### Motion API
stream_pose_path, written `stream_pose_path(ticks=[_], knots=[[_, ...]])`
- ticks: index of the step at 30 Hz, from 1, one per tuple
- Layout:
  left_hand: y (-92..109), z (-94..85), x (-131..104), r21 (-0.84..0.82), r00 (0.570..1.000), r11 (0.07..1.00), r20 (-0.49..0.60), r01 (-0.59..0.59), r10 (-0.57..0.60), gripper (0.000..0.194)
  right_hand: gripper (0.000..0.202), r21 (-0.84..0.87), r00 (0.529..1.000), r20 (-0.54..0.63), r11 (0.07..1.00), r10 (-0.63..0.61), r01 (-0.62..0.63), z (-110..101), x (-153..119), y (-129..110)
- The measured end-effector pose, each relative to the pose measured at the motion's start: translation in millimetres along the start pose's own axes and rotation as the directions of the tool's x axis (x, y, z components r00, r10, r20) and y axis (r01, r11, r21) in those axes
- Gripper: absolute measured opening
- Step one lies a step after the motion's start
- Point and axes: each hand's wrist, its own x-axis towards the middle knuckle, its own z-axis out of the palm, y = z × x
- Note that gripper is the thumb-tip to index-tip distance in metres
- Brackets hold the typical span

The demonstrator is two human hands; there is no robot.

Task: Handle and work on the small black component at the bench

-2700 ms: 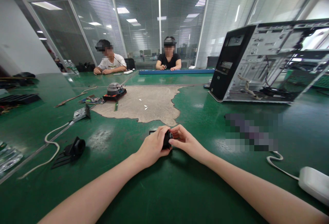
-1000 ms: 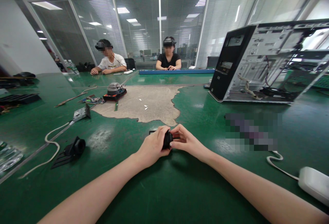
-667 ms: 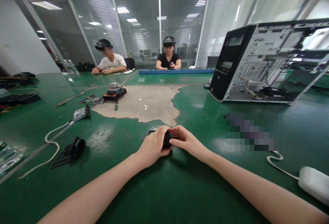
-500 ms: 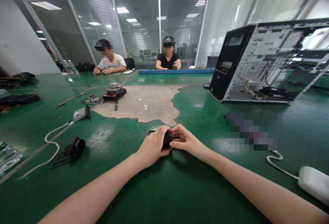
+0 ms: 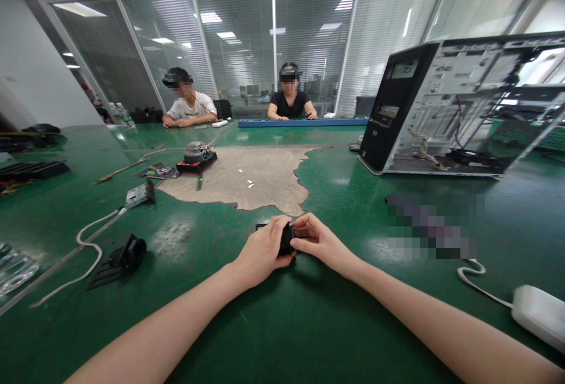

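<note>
Clasping a black part [image 5: 287, 243] in the left hand [image 5: 259, 250], seemingly for steadiness, while pinching its end in the right hand [image 5: 321, 244].

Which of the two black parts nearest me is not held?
The left black part, beside the white cable; the left hand grips the centre black part.

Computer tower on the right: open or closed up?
Open: the computer tower has no cover on the side in view, so inner metalwork and pale cables show.
</note>
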Motion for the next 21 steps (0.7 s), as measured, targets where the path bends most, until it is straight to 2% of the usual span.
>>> stream_pose_path(ticks=[9,14,21], knots=[[-0.1,-1.3,-1.4,-0.003,1.0,1.0,0.023,0.004,-0.004,0.061,0.033,0.045,0.997,0.072,0.999,0.011,-0.014,-2.4,-2.4,-2.7],[0.4,-0.8,-0.6,-0.002,1.0,1.0,0.01,0.0,0.0,0.058,0.024,0.032,1.0,0.026,0.999,-0.013,0.012,-1.6,-2.0,-1.7],[1.2,-1.8,-0.3,0.015,1.0,1.0,0.022,0.011,-0.011,0.059,0.027,0.021,1.0,0.012,1.0,0.021,-0.021,1.1,0.6,-0.1]])
